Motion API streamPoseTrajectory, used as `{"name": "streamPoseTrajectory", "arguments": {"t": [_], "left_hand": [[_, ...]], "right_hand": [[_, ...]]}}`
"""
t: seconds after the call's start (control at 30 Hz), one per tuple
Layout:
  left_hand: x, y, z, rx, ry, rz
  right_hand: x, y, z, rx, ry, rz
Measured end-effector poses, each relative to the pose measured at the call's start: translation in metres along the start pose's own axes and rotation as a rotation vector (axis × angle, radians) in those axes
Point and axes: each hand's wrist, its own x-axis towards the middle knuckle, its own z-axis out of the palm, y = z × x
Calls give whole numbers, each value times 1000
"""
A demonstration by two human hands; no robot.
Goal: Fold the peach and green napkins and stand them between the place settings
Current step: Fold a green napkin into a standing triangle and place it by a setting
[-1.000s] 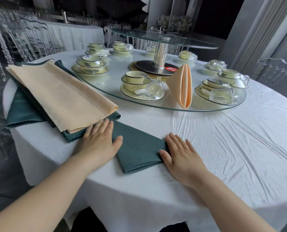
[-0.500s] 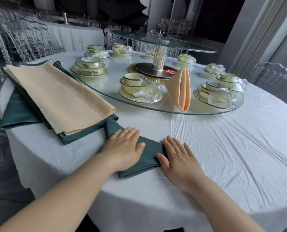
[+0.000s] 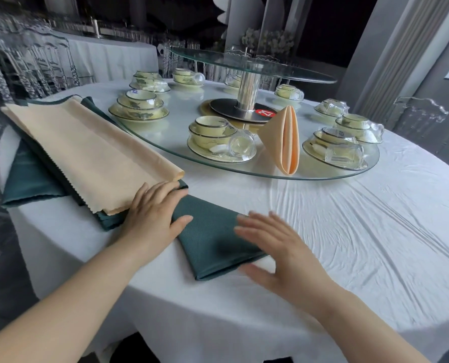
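While the green napkin is lying folded on the near surface: both hands are working flat on it.
Left hand: is pressing on the strip's far end, fingers straight and close together, thumb out, likely pinning it so the fold is not slipping.
Right hand: is blurring over the near end, fingers spread and straight (touching or hovering, I cannot tell), probably smoothing the crease.
Spare napkins: peach stack is lying over a green stack just to the left, within reach.
Finished napkin: one peach cone is standing on the glass turntable between two place settings.
Surface: white cloth is wrinkling toward the right.
Room: clear chairs and another clothed table are waiting behind.
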Motion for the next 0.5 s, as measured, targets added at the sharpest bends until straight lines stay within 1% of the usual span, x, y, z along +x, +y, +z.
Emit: {"name": "streamPoseTrajectory", "arguments": {"t": [0.03,0.07,0.13,0.2,0.27,0.3,0.4,0.5], "left_hand": [[-2,0,-4,-85,62,84],[-4,2,-8,-172,73,166],[-13,4,-12,-281,13,283],[-24,5,-17,-287,-81,339],[-30,2,-23,-268,-206,369],[-32,-1,-24,-247,-234,376],[-32,-4,-20,-204,-236,390],[-24,1,-15,-251,-171,356]], "right_hand": [[1,-3,1,-10,-50,-74],[3,-6,2,-38,-79,-121],[8,-11,3,-94,-130,-158],[12,-12,5,-123,-173,-168],[16,-11,6,-149,-168,-179],[17,-11,7,-153,-157,-173],[21,-12,7,-128,-93,-116],[28,-10,1,49,-32,10]]}}
